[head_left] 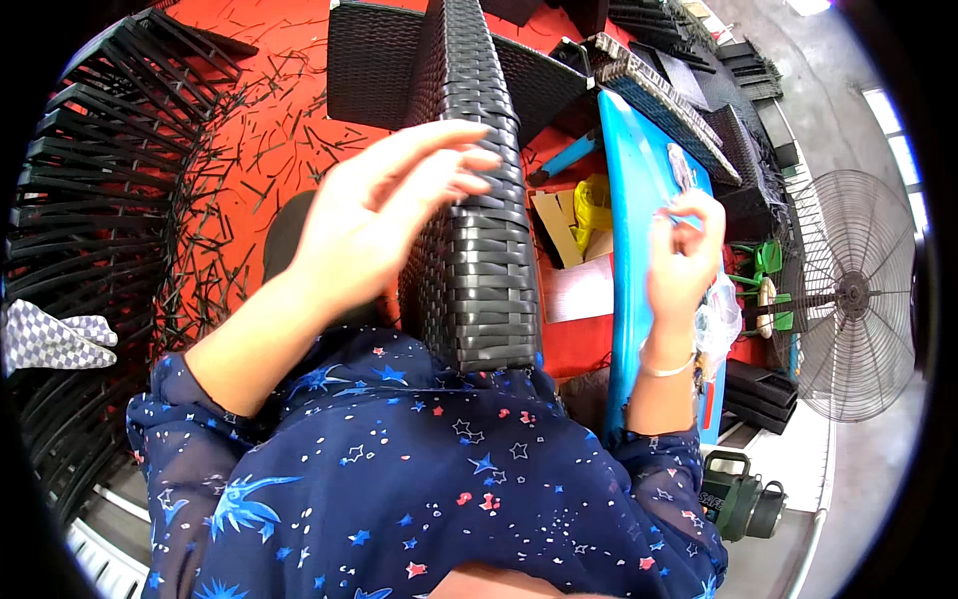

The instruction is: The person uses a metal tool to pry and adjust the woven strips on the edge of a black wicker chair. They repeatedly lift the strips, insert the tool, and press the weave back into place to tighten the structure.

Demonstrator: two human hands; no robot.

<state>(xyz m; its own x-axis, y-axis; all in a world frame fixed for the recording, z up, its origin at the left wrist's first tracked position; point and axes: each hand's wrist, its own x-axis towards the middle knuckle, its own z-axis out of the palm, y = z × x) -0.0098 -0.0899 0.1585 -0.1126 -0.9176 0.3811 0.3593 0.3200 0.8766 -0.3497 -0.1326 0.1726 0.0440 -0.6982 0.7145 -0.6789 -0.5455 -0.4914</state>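
Observation:
A black woven wicker furniture piece [489, 250] stands upright right in front of my body, its narrow edge toward me. My left hand [364, 220] is beside its left face, fingers stretched out and reaching over the edge, slightly blurred; whether they touch the weave I cannot tell. My right hand [684, 260] is raised over a long blue tabletop [627, 210] on the right. Its fingers are curled in toward the thumb, and anything between them is too small to make out. Clear plastic [717, 324] lies near that wrist.
Black frames [100, 200] are stacked along the left, with a checkered cloth [60, 336] on them. Black strips litter the red floor [279, 100]. A yellow bag [592, 208] lies on cardboard [555, 230]. More woven pieces [669, 100] stand behind; a large fan [851, 292] is at right.

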